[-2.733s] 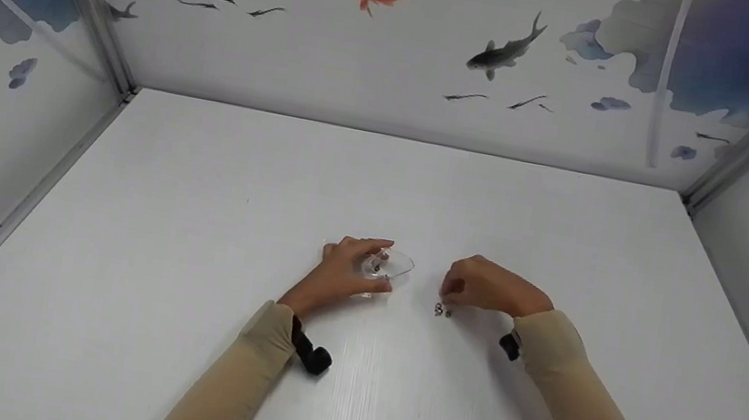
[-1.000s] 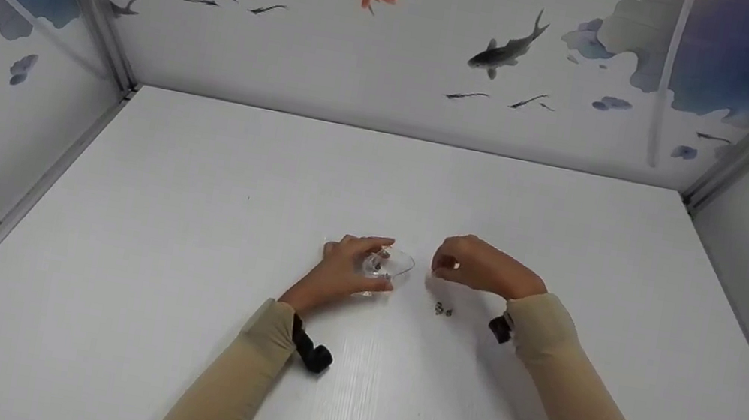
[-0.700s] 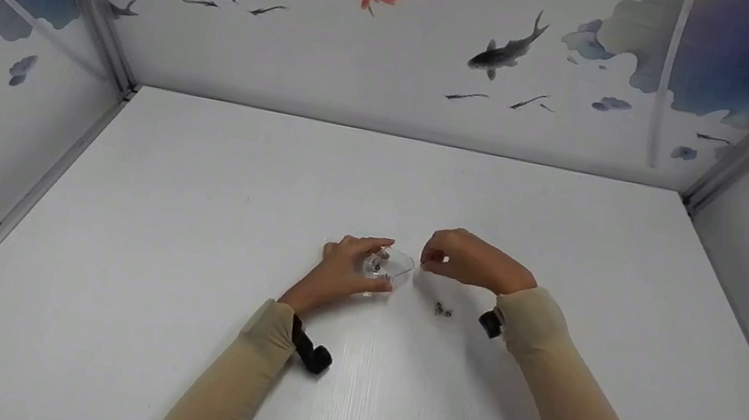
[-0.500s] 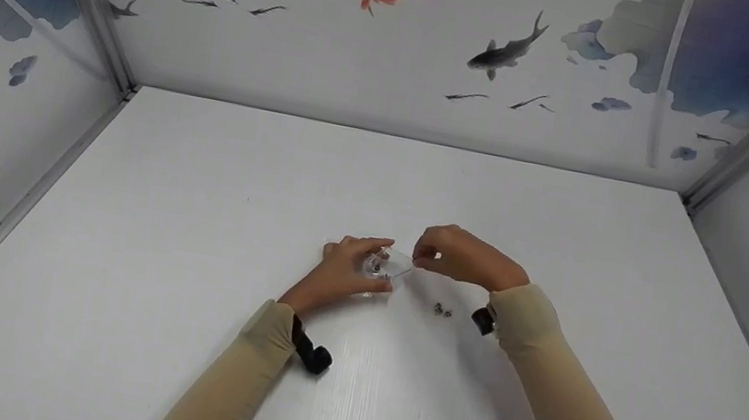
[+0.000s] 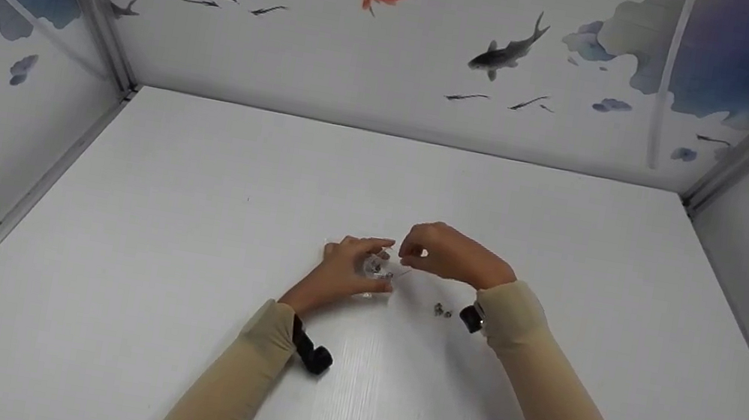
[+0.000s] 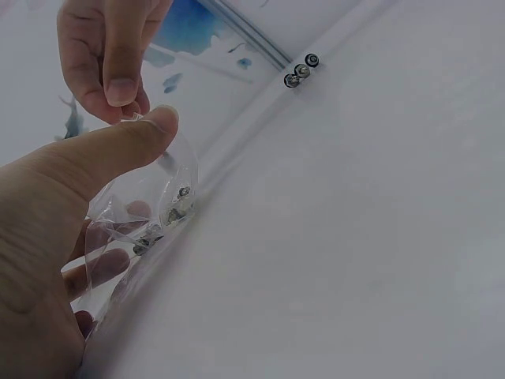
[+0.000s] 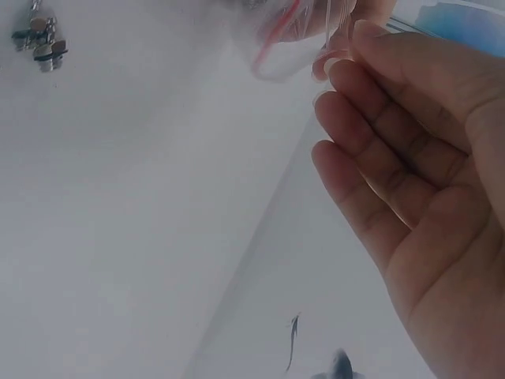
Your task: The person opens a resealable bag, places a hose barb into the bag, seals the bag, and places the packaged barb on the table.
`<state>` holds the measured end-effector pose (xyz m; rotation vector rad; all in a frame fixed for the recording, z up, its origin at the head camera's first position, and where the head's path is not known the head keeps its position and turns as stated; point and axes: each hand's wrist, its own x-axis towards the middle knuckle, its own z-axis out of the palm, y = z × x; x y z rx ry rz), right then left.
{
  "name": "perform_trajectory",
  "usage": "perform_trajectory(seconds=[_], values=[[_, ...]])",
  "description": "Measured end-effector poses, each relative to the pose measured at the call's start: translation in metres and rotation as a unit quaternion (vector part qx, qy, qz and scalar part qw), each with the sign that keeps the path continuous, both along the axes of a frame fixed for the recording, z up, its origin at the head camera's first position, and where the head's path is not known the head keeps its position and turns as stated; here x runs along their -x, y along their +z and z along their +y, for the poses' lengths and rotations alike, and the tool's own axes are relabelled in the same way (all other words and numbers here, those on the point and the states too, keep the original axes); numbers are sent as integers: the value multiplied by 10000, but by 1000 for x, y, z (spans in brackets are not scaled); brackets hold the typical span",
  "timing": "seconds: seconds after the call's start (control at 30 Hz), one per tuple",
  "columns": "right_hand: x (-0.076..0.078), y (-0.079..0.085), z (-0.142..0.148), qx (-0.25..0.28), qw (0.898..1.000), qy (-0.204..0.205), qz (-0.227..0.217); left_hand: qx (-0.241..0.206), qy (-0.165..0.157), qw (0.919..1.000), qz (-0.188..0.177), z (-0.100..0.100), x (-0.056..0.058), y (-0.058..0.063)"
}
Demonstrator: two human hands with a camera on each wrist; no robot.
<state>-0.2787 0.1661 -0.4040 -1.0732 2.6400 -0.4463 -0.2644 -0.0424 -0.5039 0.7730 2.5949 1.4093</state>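
Observation:
My left hand (image 5: pixel 344 266) holds a clear plastic zip bag (image 6: pixel 118 207) on the table, thumb on one side and fingers on the other. Several small metal pieces (image 6: pixel 175 212), like screws with washers, lie inside it. A red seal line (image 7: pixel 276 35) shows on the bag in the right wrist view. My right hand (image 5: pixel 454 254) is at the bag's mouth, with thumb and forefinger close together. What lies between those fingertips is hidden. A few more metal pieces (image 5: pixel 442 311) with dark rings sit on the table, nearer to me than the right hand.
The white table (image 5: pixel 186 247) is enclosed by panels at the back (image 5: pixel 383 67) and both sides, printed with fish and petals. A black wrist camera (image 5: pixel 319 360) sits by the left cuff, and another (image 5: pixel 472 319) by the right cuff, close to the loose pieces.
My right hand has lifted from the loose metal pieces and moved left to the bag's mouth. The left hand and bag have stayed in place.

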Motion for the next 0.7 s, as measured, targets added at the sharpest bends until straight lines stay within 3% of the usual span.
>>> perform_trajectory(seconds=[0.3,0.7], values=[[-1,0,4,175,9997,69,-144,-76,-18,10000,-12,-1,-1,-1],[-6,-7,20,-193,9978,-374,-515,-7,52,10000,-13,-1,-1,-1]])
